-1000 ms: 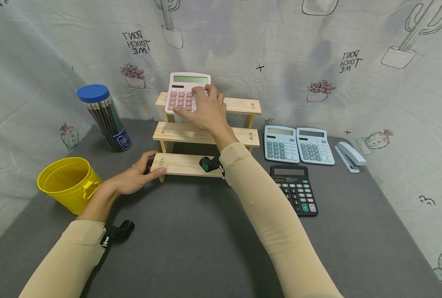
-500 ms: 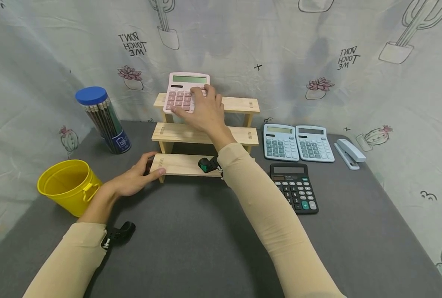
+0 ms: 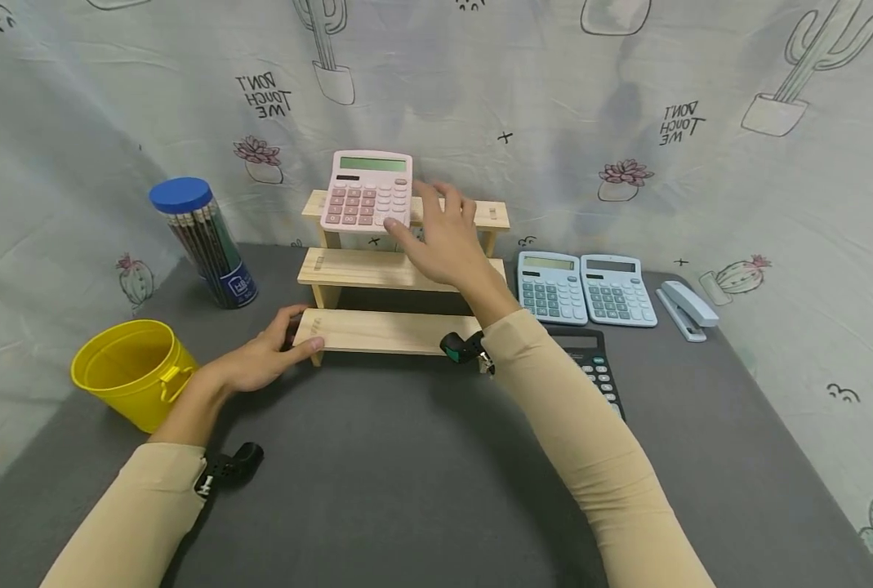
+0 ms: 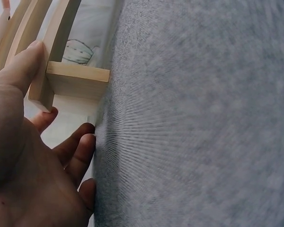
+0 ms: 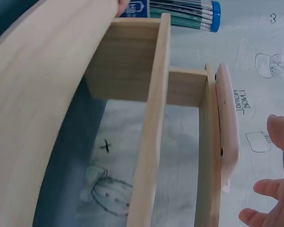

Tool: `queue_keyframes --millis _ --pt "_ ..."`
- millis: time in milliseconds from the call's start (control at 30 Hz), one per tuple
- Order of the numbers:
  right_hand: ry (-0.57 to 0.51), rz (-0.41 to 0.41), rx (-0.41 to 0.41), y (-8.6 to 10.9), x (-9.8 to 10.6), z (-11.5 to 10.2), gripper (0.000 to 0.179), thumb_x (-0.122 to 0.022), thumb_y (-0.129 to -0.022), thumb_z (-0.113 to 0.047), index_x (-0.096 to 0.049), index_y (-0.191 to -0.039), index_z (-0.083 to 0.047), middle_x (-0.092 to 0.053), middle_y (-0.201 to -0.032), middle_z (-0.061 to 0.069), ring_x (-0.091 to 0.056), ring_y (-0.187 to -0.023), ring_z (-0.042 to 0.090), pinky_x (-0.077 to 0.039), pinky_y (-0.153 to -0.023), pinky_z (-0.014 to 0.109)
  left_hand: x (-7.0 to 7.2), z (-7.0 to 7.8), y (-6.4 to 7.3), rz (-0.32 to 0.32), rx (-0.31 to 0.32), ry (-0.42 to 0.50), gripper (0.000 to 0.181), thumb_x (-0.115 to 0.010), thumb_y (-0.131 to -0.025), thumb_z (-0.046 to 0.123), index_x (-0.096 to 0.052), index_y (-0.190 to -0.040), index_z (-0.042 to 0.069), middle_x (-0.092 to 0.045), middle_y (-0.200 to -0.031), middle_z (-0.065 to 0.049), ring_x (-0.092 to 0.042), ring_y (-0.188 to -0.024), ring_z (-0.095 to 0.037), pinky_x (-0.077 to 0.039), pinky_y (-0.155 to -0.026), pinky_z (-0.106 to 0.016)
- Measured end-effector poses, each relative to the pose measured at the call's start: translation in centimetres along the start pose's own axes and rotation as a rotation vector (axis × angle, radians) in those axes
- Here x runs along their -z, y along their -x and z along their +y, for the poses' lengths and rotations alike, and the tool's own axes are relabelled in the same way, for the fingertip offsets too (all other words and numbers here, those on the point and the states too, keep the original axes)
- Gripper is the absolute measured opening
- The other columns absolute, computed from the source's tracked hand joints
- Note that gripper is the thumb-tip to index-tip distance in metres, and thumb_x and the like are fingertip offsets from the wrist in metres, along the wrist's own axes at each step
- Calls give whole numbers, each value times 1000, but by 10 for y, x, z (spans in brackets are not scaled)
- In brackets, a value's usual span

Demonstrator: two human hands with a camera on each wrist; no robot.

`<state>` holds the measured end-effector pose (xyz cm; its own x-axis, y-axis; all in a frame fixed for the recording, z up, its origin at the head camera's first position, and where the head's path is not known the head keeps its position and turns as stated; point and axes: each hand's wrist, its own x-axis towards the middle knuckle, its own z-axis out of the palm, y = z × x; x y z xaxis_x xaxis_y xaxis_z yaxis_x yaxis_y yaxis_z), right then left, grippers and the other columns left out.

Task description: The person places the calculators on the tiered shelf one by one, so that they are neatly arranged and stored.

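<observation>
A pink calculator [image 3: 366, 189] rests on the top tier of a three-step wooden shelf [image 3: 392, 331], toward its left end. Just right of it, my right hand [image 3: 447, 233] is held with spread, relaxed fingers. In the right wrist view, a gap shows between those fingertips [image 5: 270, 189] and the calculator [image 5: 228, 123]. The thumb tip overlaps the calculator's lower right corner in the head view. My left hand [image 3: 260, 355] holds the left end of the lowest step, thumb on top and index finger at the end of the board [image 4: 40, 97]; the other fingers curl beside it.
Left of the shelf stand a yellow bucket [image 3: 131, 371] and a blue-lidded tub of pencils [image 3: 204, 241]. To the right lie two light-blue calculators [image 3: 551, 287], a black calculator [image 3: 590, 359] partly behind the right sleeve, and a stapler [image 3: 686, 310]. A printed curtain [image 3: 539, 82] hangs behind.
My right hand has let go of the pink calculator and moved right, its fingers opening. The calculator stays on the top tier. My left hand keeps its place on the lowest step.
</observation>
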<state>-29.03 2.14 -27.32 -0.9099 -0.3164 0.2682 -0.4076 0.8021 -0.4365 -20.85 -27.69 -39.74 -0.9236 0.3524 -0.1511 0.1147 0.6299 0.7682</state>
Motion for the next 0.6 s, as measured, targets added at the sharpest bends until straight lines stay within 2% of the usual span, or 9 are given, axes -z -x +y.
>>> queue_keyframes --millis 133,300,600 --pt "55 14 42 19 8 11 78 -47 -102 -62 -25 -162 -17 -20 -165 14 -14 -151 38 -17 -121 52 2 1 1 -6 2 -2 87 -52 -105 51 -1 -162 10 -32 -154 -30 -40 -138 -44 -37 -106 -59" --pt "81 20 97 48 16 21 79 -51 -101 -60 -28 -161 -13 -20 -165 17 -12 -152 39 -14 -122 54 4 1 1 11 -24 -22 85 -50 -107 50 -1 -161 7 -32 -154 -32 -40 -137 -45 -39 -104 -59" --pt "113 59 131 82 26 42 77 -58 -99 -57 -33 -159 -15 -26 -162 18 -17 -149 42 -18 -120 58 2 0 -1 -8 -18 -19 87 -49 -106 52 0 -162 6 -30 -155 -32 -38 -139 -46 -39 -104 -58"
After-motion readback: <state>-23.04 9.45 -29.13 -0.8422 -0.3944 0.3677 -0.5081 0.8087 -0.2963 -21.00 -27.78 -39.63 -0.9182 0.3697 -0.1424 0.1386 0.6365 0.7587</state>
